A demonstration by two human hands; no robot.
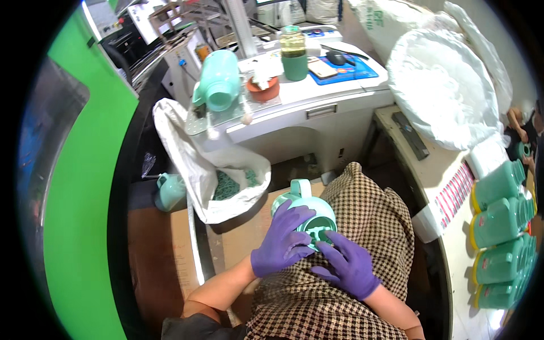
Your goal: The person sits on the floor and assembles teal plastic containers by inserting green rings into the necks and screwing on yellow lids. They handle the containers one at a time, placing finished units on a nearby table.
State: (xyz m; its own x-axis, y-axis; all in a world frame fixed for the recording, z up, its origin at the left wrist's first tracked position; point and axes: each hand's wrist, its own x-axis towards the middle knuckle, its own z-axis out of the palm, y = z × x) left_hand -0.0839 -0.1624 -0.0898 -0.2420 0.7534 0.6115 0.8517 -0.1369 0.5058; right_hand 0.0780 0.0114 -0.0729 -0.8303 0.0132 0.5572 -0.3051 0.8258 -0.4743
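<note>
A mint-green plastic jug point(313, 207) with a loop handle lies tilted on my lap, its round mouth facing me. My left hand point(283, 237), in a purple glove, is closed over the jug's left side, with its thumb by the mouth. Inside the mouth shows a small mint-green plastic piece point(319, 233) with a notched edge. My right hand point(349, 263), also purple-gloved, has its fingers spread and bent, with the fingertips at the lower right rim beside that piece. Its thumb stands apart from the jug. The jug's underside is hidden.
A white sack point(229, 204) with green scraps stands left of my knees, near another mint jug point(170, 192). Ahead, a white machine table point(272, 116) carries a large mint jug point(220, 79) and a bottle point(293, 54). Several green jugs point(498, 224) line the right-hand bench point(456, 249).
</note>
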